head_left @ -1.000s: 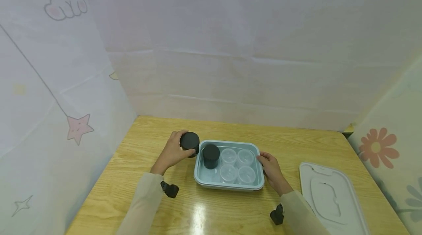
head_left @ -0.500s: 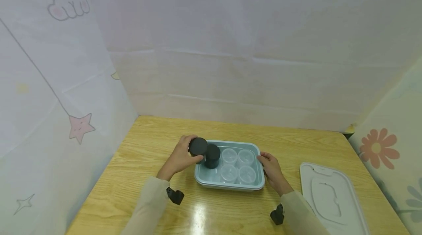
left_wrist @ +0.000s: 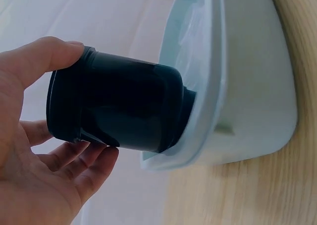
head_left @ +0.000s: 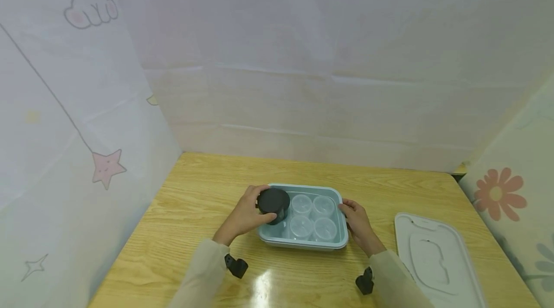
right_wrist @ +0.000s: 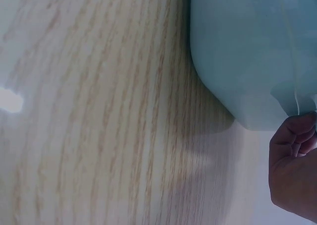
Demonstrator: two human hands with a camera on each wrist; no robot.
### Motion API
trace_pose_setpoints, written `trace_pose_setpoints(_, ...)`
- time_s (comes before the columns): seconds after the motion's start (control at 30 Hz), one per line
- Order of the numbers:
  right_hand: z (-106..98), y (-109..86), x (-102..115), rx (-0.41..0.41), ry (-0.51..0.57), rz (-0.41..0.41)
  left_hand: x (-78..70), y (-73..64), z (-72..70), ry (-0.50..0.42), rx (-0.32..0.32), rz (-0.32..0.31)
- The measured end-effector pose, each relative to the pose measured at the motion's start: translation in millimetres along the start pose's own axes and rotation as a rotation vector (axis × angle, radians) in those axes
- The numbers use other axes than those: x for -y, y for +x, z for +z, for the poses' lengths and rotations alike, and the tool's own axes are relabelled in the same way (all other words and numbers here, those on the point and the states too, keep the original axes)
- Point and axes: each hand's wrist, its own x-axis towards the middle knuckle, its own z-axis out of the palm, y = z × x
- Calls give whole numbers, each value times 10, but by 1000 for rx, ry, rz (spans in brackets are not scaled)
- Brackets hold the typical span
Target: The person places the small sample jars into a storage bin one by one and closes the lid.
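My left hand (head_left: 247, 214) grips a black lidded jar (left_wrist: 124, 103) by its lid end, thumb on one side and fingers on the other. The jar is over the left end of a pale blue plastic tub (head_left: 303, 243), its base right at the rim in the left wrist view. A second black jar in the tub is mostly hidden behind the held one. Several clear round containers with translucent lids (head_left: 325, 229) fill the tub's right part. My right hand (head_left: 358, 225) holds the tub's right rim, fingers curled at the edge in the right wrist view.
A whitish tub lid (head_left: 437, 255) lies flat at the right of the wooden table (head_left: 195, 178). Printed cloth walls (head_left: 303, 106) stand behind and at both sides. Each wrist bears a small black camera mount (head_left: 236, 266).
My left hand has carried the black jar rightward from beside the tub to over its left end, in front of the other black jar. My right hand stays on the rim.
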Motion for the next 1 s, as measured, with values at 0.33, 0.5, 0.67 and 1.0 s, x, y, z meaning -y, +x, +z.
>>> trace_pose_setpoints(0.33, -1, 12, 11, -2, 0, 3, -2, -31, 25, -30, 28, 21)
trace_pose_setpoints(0.5, -1, 19, 3, -4, -5, 2, 29, -52, 38, -23, 49, 27)
trace_pose_setpoints(0.67, -3, 13, -8, -9, -3, 8, 114, -71, 82, -1, 71, 19)
trace_pose_setpoints(1.0, -4, 15, -15, -3, -6, -9, 222, -74, 135, 8, 71, 8)
